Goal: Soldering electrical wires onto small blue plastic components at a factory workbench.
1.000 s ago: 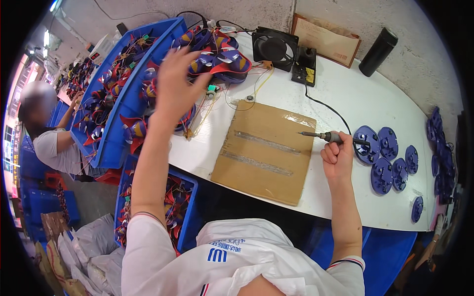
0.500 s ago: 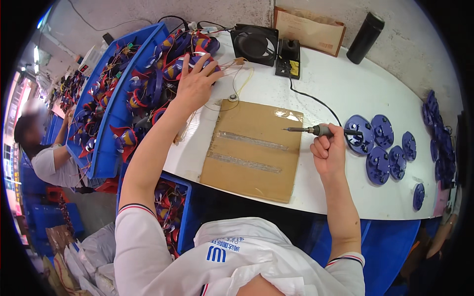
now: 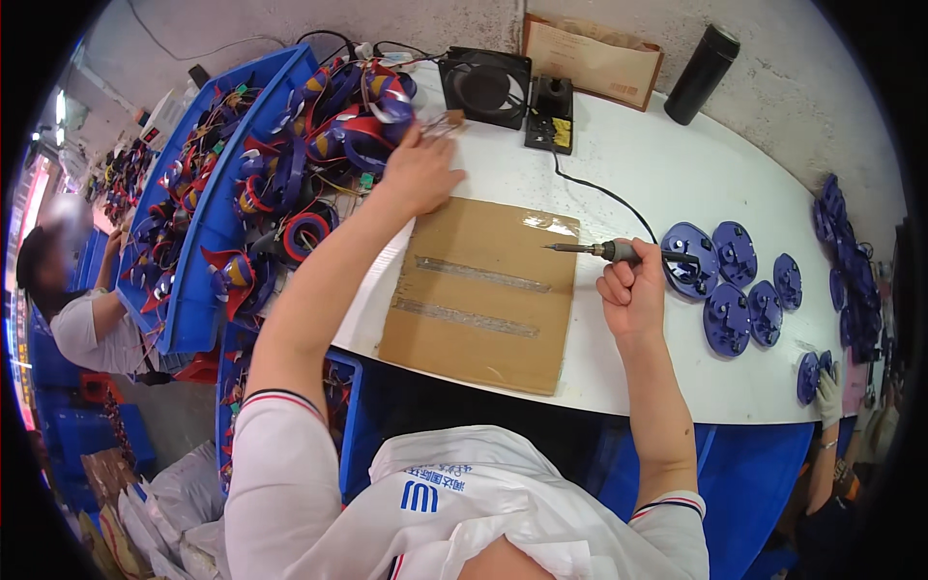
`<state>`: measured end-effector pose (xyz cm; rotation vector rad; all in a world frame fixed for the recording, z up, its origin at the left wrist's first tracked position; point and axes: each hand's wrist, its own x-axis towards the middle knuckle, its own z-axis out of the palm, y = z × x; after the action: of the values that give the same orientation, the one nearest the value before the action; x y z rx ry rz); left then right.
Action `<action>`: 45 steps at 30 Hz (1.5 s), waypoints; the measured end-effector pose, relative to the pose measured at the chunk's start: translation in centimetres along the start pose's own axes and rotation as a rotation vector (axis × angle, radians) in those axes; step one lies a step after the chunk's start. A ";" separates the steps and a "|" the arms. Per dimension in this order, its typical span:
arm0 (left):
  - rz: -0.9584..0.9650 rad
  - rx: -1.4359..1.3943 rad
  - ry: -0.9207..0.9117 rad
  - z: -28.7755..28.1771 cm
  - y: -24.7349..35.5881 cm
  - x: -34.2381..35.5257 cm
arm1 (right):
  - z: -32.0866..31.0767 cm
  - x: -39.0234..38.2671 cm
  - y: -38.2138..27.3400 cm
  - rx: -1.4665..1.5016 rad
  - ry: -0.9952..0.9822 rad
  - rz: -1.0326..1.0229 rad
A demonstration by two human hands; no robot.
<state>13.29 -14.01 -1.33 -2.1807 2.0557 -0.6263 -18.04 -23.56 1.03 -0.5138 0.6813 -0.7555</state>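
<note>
My right hand [image 3: 633, 290] is closed around a soldering iron [image 3: 619, 251], its bare metal tip pointing left above a brown cardboard sheet [image 3: 474, 333]. At the pile's right edge, my left hand [image 3: 420, 174] lies low over the white table with its fingers apart. Close to its fingertips are thin wires and a small brown piece [image 3: 452, 118]. Whatever lies under the palm is hidden. Blue, red and yellow plastic assemblies [image 3: 353, 135] with loose wires are heaped beside that hand.
A blue bin [image 3: 208, 242] of similar parts stands left. Behind are a black fan [image 3: 483, 87], a soldering-iron stand [image 3: 551, 111], a cardboard folder [image 3: 592, 63] and a black flask [image 3: 701, 75]. Several purple shells [image 3: 727, 319] lie right. A gloved co-worker's hand [image 3: 829, 394] reaches in there; another person [image 3: 82, 300] sits left.
My left hand has come off the top of the heap, moving right and toward me; the small round part on wires is now out of sight. A gloved hand has appeared at the right edge.
</note>
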 end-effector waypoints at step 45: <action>-0.418 -0.724 0.005 -10.9 13.7 -8.6 | 1.3 1.6 -2.5 0.077 -0.096 -0.243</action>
<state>-3.50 -4.67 2.03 -3.0307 2.0483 0.1473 -17.35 -26.15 2.90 -0.5646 0.5032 -0.9743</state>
